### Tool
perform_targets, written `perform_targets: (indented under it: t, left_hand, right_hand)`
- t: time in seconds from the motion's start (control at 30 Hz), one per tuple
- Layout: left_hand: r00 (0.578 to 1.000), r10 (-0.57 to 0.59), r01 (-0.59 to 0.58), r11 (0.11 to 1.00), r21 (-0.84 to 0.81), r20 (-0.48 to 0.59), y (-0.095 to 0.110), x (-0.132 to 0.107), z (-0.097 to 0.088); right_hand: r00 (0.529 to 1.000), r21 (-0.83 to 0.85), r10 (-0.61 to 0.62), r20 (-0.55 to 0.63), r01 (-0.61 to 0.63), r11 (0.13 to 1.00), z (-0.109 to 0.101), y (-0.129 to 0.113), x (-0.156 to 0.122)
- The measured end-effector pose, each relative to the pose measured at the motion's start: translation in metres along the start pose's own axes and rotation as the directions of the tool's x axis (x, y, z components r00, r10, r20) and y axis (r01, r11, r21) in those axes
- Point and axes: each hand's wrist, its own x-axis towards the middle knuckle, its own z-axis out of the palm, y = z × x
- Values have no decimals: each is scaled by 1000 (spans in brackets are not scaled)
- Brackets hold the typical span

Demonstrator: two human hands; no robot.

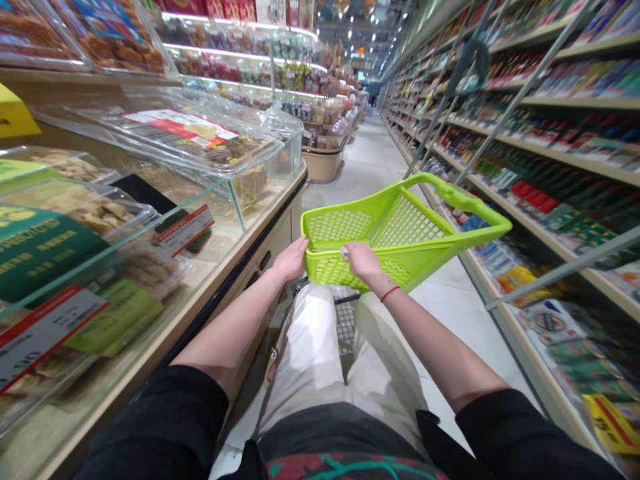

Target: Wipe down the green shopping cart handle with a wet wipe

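Out in the aisle (367,147), just past a pair of pale trousers (313,347), a green basket (407,257) is being held by its near rim, pretty snugly, in the curled fingers of the right hand (365,262). Something small and white by those fingers can't be made out. Its near left corner is touched by the left hand (291,260), but whether those fingers are clamped can't be told. Clear plastic trays (185,133) are stacked on the left tabletop (225,243).
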Motion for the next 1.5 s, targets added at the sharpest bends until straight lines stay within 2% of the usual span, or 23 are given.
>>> perform_targets:
  t: [0.1, 0.17, 0.23, 0.43, 0.5, 0.57, 0.67, 0.8, 0.87, 1.0, 1.07, 1.17, 1.27, 1.37, 1.5]
  left_hand:
    - [1000, -2, 2, 1000, -2, 11, 0, 1, 1]
    - [1000, -11, 11, 1000, -6, 8, 1, 1, 2]
    - [1000, -20, 20, 1000, -8, 6, 1, 1, 3]
    - [1000, -3, 3, 1000, -20, 8, 0, 3, 5]
    - [1000, 23, -23, 1000, -11, 4, -1, 3, 5]
    - [999, 40, -40, 999, 0, -3, -2, 3, 5]
    - [1000, 23, -23, 1000, 8, -5, -1, 2, 4]
    - [1000, 0, -1, 1000, 21, 11, 1, 1, 2]
    - [1000, -4, 3, 1000, 25, 16, 2, 1, 1]
    - [1000, -7, 7, 1000, 10, 17, 2, 1, 1]
    - [1000, -4, 4, 1000, 1, 12, 2, 1, 2]
    - [1000, 1, -1, 1000, -5, 6, 2, 1, 3]
    - [1000, 5, -5, 1000, -9, -1, 1, 2, 5]
    - [1000, 12, -12, 1000, -1, 0, 0, 2, 6]
    - [1000, 19, -19, 1000, 9, -1, 0, 2, 5]
  right_hand:
    - [996, 16, 89, -7, -89, 996, -5, 26, -6]
    - [989, 24, 149, -12, -148, 989, -6, 25, -6]
    - [985, 23, 174, -20, -174, 985, -4, 8, -1]
    - [996, 47, 74, -50, -72, 996, 6, -87, 25]
    - [998, 51, 40, -57, -37, 998, 7, -103, 29]
    - [998, 55, 22, -62, -19, 998, 7, -107, 30]
    - [994, 100, 86, -61, -80, 992, 6, -91, 27]
    - [974, 148, 219, -54, -209, 967, 2, -53, 20]
    - [954, 146, 278, -110, -261, 954, -4, -31, 16]
    - [875, 86, 397, -276, -389, 917, -17, 6, 4]
    - [869, 23, 406, -284, -417, 909, -21, 16, -1]
    - [904, -53, 365, -223, -385, 921, -17, 16, -8]
    - [937, -67, 295, -187, -312, 948, -4, 7, -12]
    - [965, -36, 185, -185, -195, 980, 9, 3, -15]
    - [974, 8, 92, -208, -92, 996, 20, 15, -20]
